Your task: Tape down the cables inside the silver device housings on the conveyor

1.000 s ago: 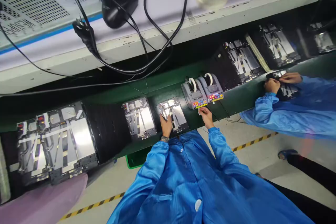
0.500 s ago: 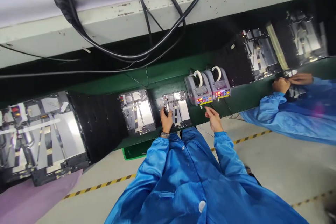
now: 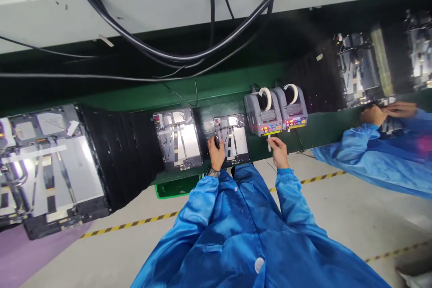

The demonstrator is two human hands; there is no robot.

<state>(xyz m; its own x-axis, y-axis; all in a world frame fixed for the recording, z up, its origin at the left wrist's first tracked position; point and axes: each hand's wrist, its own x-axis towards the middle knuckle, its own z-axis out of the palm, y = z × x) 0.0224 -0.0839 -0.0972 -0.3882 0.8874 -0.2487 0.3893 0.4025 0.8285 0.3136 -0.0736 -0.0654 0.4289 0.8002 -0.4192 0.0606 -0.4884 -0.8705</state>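
In front of me lies an opened tablet (image 3: 239, 139) with pale battery panels, dark flex cables and a black frame. My left hand (image 3: 217, 155) grips its left edge, thumb over the frame and fingers along the side. Just right of it stands a grey tape dispenser (image 3: 263, 114) with a white roll and lit red digits. A short strip of white tape (image 3: 269, 143) hangs from the dispenser's front. My right hand (image 3: 280, 153) pinches this strip between thumb and fingertips. A second tape dispenser (image 3: 290, 110) stands against the first one's right side.
Another opened tablet (image 3: 178, 139) lies left of my hands, and larger-looking ones (image 3: 57, 166) lie farther left beside a black mat (image 3: 124, 153). Black cables (image 3: 175, 57) hang across the front of the shelf (image 3: 141, 18). At right, a co-worker's hands (image 3: 388, 112) work at another device.
My right hand has closed on the tape strip, which now shows longer below the dispenser. My left hand stays at the tablet's edge. The whole view has shifted slightly.
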